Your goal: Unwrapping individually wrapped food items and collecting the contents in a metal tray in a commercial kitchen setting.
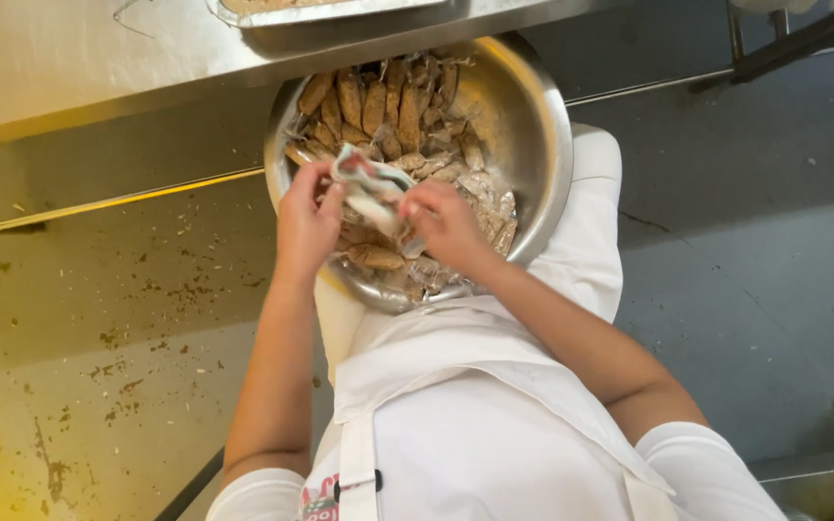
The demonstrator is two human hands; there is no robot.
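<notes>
I am looking straight down at a wide, round, shiny steel bowl (542, 125) that sits in front of my white apron (475, 425), its far rim tucked just under the edge of the long stainless steel table (98, 68). The bowl is heaped with brown, crumb-coated fish pieces (378, 101), laid side by side in a fan along the far side and piled more loosely, paler and dustier, toward the near right.

Both of my hands are over the middle of the bowl, working on one pale, limp, whitish piece of fish (371, 188) that is not yet as brown as the rest. My left hand (306, 222) is closed on its left end, thumb and fingertips pinching it, the wrist bent over the near left rim. My right hand (446, 227) grips the right end, fingers curled around it with the knuckles up. The piece hangs between the two hands, just above the coated pile and touching neither the rim nor the table.

On the table beyond the bowl, the near corner of a flat metal tray (340, 12) with a light crumb layer shows at the top edge. Below and to the left is a yellowish floor (98, 386) speckled with brown spots; to the right the floor is grey
</notes>
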